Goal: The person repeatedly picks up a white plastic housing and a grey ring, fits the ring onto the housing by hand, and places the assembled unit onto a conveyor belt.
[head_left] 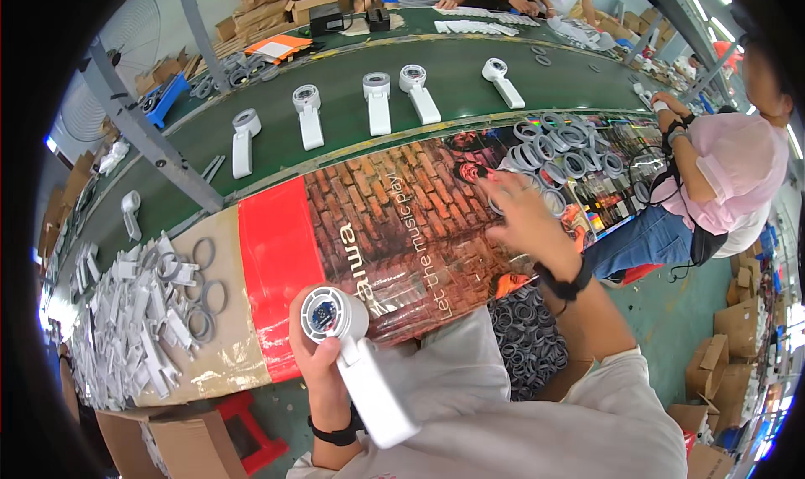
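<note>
My left hand is closed around the head of a white handheld fan body. Its round head faces up, with a blue circuit board visible inside, and its handle slants down toward my lap. Over the table's right part, my right hand is stretched out with fingers apart, nearest to a pile of grey rings. No object shows in it, though motion smears its fingertips and I cannot tell whether they touch a ring.
Several similar fan bodies lie on the green conveyor belt beyond the table. White plastic parts and loose grey rings cover the table's left end. More rings fill a container below. A person in pink sits at right.
</note>
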`<control>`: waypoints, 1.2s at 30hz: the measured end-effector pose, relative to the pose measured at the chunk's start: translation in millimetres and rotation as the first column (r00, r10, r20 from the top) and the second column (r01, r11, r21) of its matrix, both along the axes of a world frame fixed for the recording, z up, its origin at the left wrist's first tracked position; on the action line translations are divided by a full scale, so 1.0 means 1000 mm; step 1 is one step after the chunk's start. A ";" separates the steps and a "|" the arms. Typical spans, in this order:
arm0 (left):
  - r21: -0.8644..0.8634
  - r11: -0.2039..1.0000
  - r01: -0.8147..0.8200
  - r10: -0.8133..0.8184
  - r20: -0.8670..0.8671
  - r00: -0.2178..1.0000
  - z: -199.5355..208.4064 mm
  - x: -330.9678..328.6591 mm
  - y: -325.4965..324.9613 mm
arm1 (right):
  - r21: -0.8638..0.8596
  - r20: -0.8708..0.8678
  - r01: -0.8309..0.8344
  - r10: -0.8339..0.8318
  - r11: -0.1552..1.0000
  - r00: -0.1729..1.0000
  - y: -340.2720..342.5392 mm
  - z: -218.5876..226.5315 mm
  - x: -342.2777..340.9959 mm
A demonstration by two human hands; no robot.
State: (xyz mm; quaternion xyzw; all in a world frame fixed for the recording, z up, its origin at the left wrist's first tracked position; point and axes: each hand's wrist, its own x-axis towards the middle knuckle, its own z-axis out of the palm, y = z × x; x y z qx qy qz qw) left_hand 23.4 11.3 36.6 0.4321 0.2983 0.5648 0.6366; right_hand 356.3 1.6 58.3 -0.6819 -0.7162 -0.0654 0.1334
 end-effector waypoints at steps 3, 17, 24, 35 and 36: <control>-0.060 0.984 0.170 -0.153 0.213 0.965 0.003 0.007 -0.009 | 0.020 0.202 0.091 -0.093 0.996 0.975 0.001 -0.024 0.027; -0.138 0.900 0.414 -0.379 0.223 0.898 -0.016 0.013 -0.034 | -0.051 -0.218 0.152 -0.159 0.987 0.963 -0.003 -0.039 -0.043; -0.071 0.943 0.324 -0.307 0.187 0.933 -0.014 0.014 -0.040 | -0.278 -0.119 0.195 -0.235 0.940 0.965 -0.008 -0.023 -0.052; 0.115 0.993 -0.001 0.029 -0.238 0.971 -0.016 0.006 -0.034 | 0.125 -0.945 -0.364 -0.001 0.923 -0.327 -0.076 0.027 -0.136; 0.060 0.998 -0.020 0.031 -0.186 0.982 -0.011 0.010 -0.039 | 0.183 -0.943 -0.335 0.068 0.924 -0.327 -0.084 0.024 -0.156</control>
